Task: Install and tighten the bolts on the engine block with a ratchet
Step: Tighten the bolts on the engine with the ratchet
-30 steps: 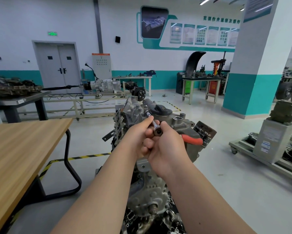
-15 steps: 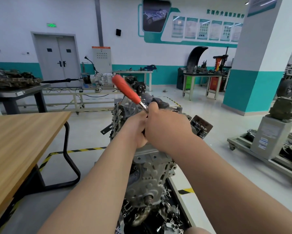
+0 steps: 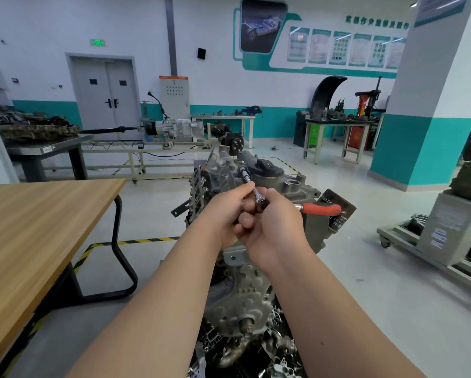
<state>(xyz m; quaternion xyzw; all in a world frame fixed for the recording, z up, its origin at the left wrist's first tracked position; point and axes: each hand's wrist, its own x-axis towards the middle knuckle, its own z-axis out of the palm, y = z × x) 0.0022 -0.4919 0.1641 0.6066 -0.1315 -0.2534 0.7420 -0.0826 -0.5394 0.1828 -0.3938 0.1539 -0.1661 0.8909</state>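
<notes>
Head view: our right hand [image 3: 272,233] is curled round the head of the chrome ratchet with a red handle [image 3: 262,203]. The handle sticks out to the right, where we judge it has room to swing. Our left hand [image 3: 226,214] pinches the slim chrome extension bar [image 3: 249,182], probably to keep it square. The bar runs up to a socket [image 3: 242,174] near the top far edge of the grey cast-metal engine block [image 3: 297,189]. The bolt is hidden inside the socket, so we cannot tell how far it is seated. Our forearms [image 3: 174,296] cover much of the block's near face.
</notes>
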